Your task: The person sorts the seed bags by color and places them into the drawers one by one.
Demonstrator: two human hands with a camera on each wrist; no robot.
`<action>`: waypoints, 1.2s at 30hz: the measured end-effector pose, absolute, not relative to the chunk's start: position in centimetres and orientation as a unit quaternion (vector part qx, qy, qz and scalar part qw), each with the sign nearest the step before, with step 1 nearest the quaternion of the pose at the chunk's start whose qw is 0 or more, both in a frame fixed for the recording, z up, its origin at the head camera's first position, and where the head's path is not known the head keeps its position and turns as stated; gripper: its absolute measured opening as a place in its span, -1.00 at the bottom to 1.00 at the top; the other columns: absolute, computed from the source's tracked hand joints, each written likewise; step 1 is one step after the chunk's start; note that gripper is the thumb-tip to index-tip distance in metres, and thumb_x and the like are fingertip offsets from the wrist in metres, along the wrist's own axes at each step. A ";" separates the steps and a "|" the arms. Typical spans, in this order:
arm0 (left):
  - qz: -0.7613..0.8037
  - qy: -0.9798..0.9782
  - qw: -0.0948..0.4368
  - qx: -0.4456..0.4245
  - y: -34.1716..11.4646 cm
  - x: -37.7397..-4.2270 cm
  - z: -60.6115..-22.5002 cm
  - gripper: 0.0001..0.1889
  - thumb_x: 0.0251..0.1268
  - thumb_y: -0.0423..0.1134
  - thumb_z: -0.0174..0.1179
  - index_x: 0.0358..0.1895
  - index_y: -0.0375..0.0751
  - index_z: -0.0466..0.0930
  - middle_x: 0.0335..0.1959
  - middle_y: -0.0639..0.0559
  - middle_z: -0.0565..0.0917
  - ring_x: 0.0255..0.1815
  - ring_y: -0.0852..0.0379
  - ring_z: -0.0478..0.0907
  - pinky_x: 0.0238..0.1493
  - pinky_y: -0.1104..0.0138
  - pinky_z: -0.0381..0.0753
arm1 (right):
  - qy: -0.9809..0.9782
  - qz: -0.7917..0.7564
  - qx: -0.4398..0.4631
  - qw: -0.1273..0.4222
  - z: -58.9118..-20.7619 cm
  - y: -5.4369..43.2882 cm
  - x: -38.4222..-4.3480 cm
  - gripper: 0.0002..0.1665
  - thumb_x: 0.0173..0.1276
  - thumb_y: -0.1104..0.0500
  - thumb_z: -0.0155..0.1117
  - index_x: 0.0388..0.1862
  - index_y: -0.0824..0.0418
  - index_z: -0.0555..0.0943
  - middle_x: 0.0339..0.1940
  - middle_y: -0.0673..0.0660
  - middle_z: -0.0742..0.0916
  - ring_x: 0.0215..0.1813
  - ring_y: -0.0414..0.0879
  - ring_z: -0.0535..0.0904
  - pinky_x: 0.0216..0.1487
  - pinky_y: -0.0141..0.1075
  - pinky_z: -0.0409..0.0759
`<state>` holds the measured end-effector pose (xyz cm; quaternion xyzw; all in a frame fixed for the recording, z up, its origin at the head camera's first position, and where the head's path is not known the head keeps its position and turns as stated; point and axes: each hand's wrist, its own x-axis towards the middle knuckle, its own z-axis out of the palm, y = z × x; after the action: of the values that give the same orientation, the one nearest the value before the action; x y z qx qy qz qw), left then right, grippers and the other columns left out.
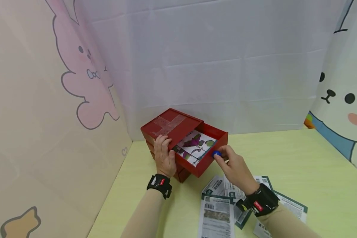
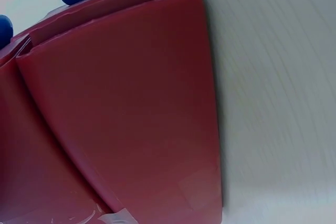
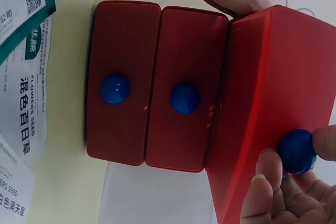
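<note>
A red three-drawer box (image 1: 166,127) stands on the table, its top drawer (image 1: 200,167) pulled well out. Inside that drawer lie flower-picture packets (image 1: 196,145). My right hand (image 1: 235,167) pinches the round blue knob (image 3: 297,151) on the drawer's front between thumb and fingers. Against the near side and top edge of the box rests my left hand (image 1: 164,157), fingers extended. The two lower drawers (image 3: 122,135) are closed, each with its own blue knob (image 3: 185,98). In the left wrist view, the red side wall (image 2: 131,114) of the box fills the middle.
Several seed packets (image 1: 216,218) lie spread on the pale yellow table (image 1: 324,165), below and around my right wrist. Behind the box hangs a white curtain (image 1: 196,66). A wall with a pink rabbit picture (image 1: 80,66) borders the left side.
</note>
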<state>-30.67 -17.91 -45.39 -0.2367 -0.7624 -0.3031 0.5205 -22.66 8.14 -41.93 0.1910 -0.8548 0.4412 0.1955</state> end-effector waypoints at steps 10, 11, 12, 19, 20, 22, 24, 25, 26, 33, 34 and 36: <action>-0.297 -0.768 0.518 -0.230 -17.7 -30.7 -45.3 -0.43 0.44 0.11 -0.32 0.06 -0.33 0.44 0.19 -0.29 0.43 0.33 -0.25 0.24 0.38 -0.11 0.09 | -0.853 0.451 0.187 0.184 -41.4 7.4 -23.5 -0.66 0.42 0.03 0.15 0.07 0.17 0.43 -0.17 0.01 0.68 -0.22 -0.13 0.56 -0.26 -0.28 0.61; -0.296 -0.769 0.518 -0.229 -17.7 -30.7 -45.3 -0.41 0.45 0.13 -0.34 0.06 -0.33 0.44 0.18 -0.28 0.43 0.33 -0.24 0.24 0.37 -0.11 0.09 | -0.852 0.453 0.187 0.183 -41.4 7.3 -23.6 -0.65 0.42 0.04 0.15 0.07 0.18 0.43 -0.17 0.02 0.68 -0.22 -0.13 0.56 -0.26 -0.28 0.61; -0.296 -0.770 0.518 -0.229 -17.7 -30.7 -45.2 -0.41 0.45 0.13 -0.35 0.06 -0.33 0.44 0.18 -0.28 0.43 0.33 -0.24 0.24 0.37 -0.11 0.10 | -0.852 0.454 0.187 0.182 -41.3 7.3 -23.6 -0.65 0.42 0.04 0.15 0.07 0.19 0.43 -0.17 0.02 0.68 -0.22 -0.12 0.56 -0.26 -0.27 0.61; -0.291 -0.773 0.518 -0.222 -17.9 -30.6 -45.2 -0.40 0.45 0.15 -0.37 0.07 -0.30 0.43 0.18 -0.27 0.43 0.34 -0.22 0.25 0.37 -0.12 0.11 | -0.852 0.452 0.191 0.181 -41.2 7.0 -23.7 -0.65 0.42 0.05 0.15 0.07 0.20 0.43 -0.17 0.03 0.69 -0.21 -0.12 0.56 -0.27 -0.28 0.60; -0.291 -0.773 0.518 -0.222 -17.9 -30.6 -45.2 -0.40 0.45 0.15 -0.38 0.07 -0.30 0.43 0.18 -0.27 0.43 0.34 -0.22 0.25 0.37 -0.11 0.10 | -0.852 0.452 0.192 0.182 -41.2 7.0 -23.8 -0.65 0.42 0.05 0.15 0.07 0.20 0.43 -0.17 0.04 0.69 -0.21 -0.12 0.56 -0.27 -0.28 0.59; -0.293 -0.772 0.519 -0.223 -17.9 -30.6 -45.2 -0.40 0.45 0.15 -0.37 0.07 -0.30 0.43 0.18 -0.27 0.43 0.33 -0.23 0.25 0.37 -0.11 0.11 | -0.852 0.452 0.193 0.182 -41.1 7.0 -23.8 -0.65 0.42 0.05 0.16 0.07 0.21 0.43 -0.18 0.04 0.68 -0.21 -0.12 0.56 -0.27 -0.28 0.59; -0.295 -0.769 0.521 -0.225 -17.9 -30.6 -45.3 -0.43 0.45 0.12 -0.35 0.07 -0.30 0.44 0.19 -0.27 0.44 0.33 -0.23 0.25 0.37 -0.09 0.12 | -0.852 0.451 0.195 0.182 -41.2 7.0 -23.8 -0.65 0.42 0.05 0.16 0.07 0.21 0.43 -0.19 0.04 0.68 -0.21 -0.12 0.55 -0.27 -0.28 0.58; -0.296 -0.768 0.521 -0.227 -17.9 -30.6 -45.3 -0.46 0.44 0.07 -0.30 0.08 -0.31 0.44 0.19 -0.28 0.44 0.33 -0.23 0.25 0.37 -0.09 0.12 | -0.852 0.452 0.195 0.181 -41.2 6.9 -23.9 -0.65 0.42 0.05 0.16 0.07 0.21 0.43 -0.19 0.04 0.68 -0.21 -0.12 0.55 -0.27 -0.28 0.58; -0.298 -0.766 0.522 -0.229 -17.9 -30.5 -45.3 -0.51 0.42 0.02 -0.25 0.08 -0.31 0.44 0.19 -0.28 0.44 0.33 -0.23 0.25 0.37 -0.09 0.13 | -0.852 0.452 0.195 0.180 -41.3 6.9 -23.9 -0.65 0.42 0.05 0.16 0.07 0.21 0.43 -0.19 0.03 0.68 -0.20 -0.12 0.55 -0.26 -0.28 0.59; -0.298 -0.766 0.522 -0.228 -17.7 -30.4 -45.5 -0.58 0.12 -0.25 -0.03 0.08 -0.31 0.44 0.19 -0.28 0.44 0.34 -0.25 0.24 0.37 -0.11 0.11 | -0.852 0.449 0.199 0.180 -41.6 6.3 -24.6 -0.67 0.42 0.06 0.16 0.06 0.18 0.43 -0.22 0.04 0.68 -0.21 -0.12 0.56 -0.25 -0.31 0.61; -0.298 -0.765 0.524 -0.228 -17.7 -30.5 -45.5 -0.59 0.15 -0.24 -0.04 0.08 -0.32 0.44 0.18 -0.28 0.45 0.34 -0.25 0.25 0.37 -0.11 0.11 | -0.853 0.447 0.201 0.180 -41.7 6.2 -24.8 -0.67 0.42 0.06 0.16 0.06 0.18 0.43 -0.23 0.05 0.68 -0.22 -0.11 0.55 -0.27 -0.31 0.61; -0.297 -0.765 0.524 -0.228 -17.7 -30.5 -45.5 -0.59 0.25 -0.16 -0.09 0.07 -0.33 0.44 0.18 -0.29 0.44 0.33 -0.26 0.25 0.36 -0.12 0.11 | -0.855 0.442 0.203 0.181 -41.8 6.0 -25.1 -0.68 0.43 0.07 0.16 0.05 0.17 0.42 -0.25 0.06 0.68 -0.24 -0.10 0.55 -0.30 -0.32 0.60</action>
<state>-30.48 -17.66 -45.48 -0.2280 -0.7650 -0.2968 0.5242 -25.10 5.97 -41.80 0.2029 -0.8549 0.4418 0.1810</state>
